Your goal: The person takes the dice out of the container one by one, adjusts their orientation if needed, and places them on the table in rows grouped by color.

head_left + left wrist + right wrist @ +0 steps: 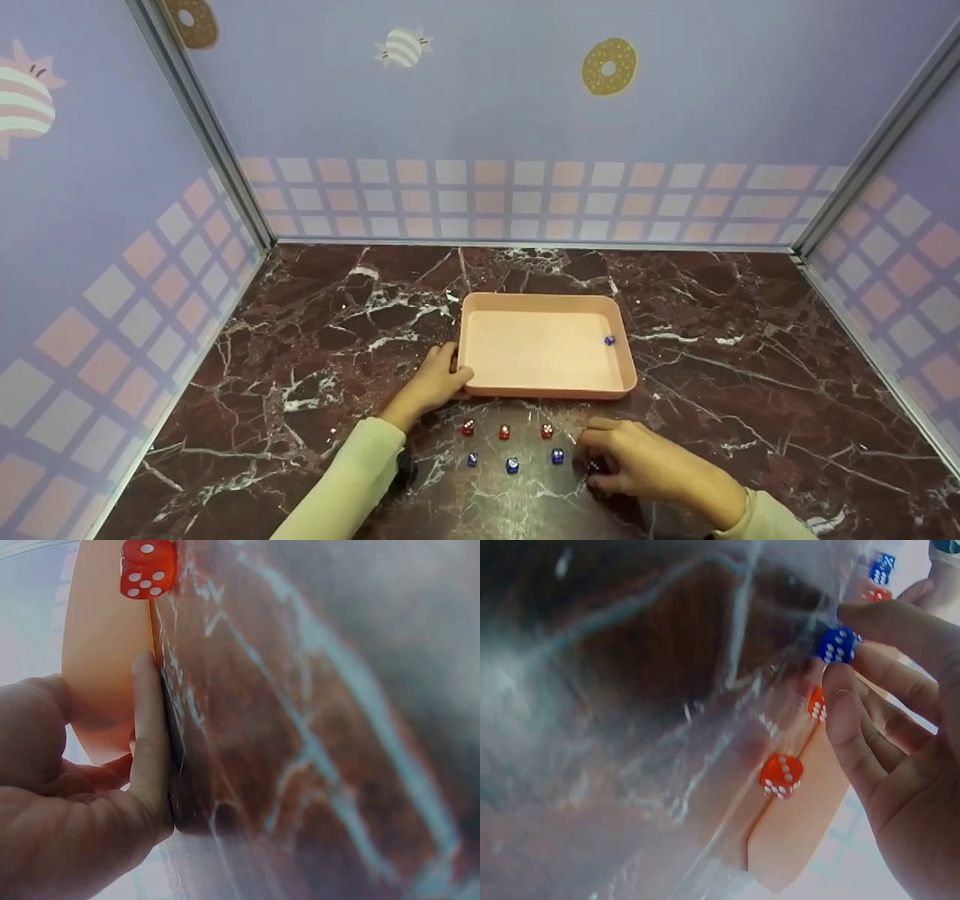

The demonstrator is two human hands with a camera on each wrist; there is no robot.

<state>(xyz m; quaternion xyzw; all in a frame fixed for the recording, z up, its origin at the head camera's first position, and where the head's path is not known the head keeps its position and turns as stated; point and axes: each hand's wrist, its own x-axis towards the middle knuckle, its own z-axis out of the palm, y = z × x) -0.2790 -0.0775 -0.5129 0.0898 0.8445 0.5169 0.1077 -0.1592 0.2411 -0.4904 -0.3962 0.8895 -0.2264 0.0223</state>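
Observation:
A shallow peach tray (540,391) lies on the marbled tabletop, with one blue die (610,340) inside near its right wall. My left hand (439,380) grips the tray's near left corner, thumb at the rim and fingers along the outside. In front of the tray is a row of red dice (505,432), and nearer to me a row of blue dice (512,465). At the right end, my right hand (637,461) pinches a blue die (838,645) between thumb and fingers. The right wrist view also shows a red die (781,775) beside the tray.
Patterned lilac panels (487,97) enclose the table at the back and both sides. The dark marbled tabletop (360,315) extends around the tray. A dark band or device (405,471) sits at the left wrist.

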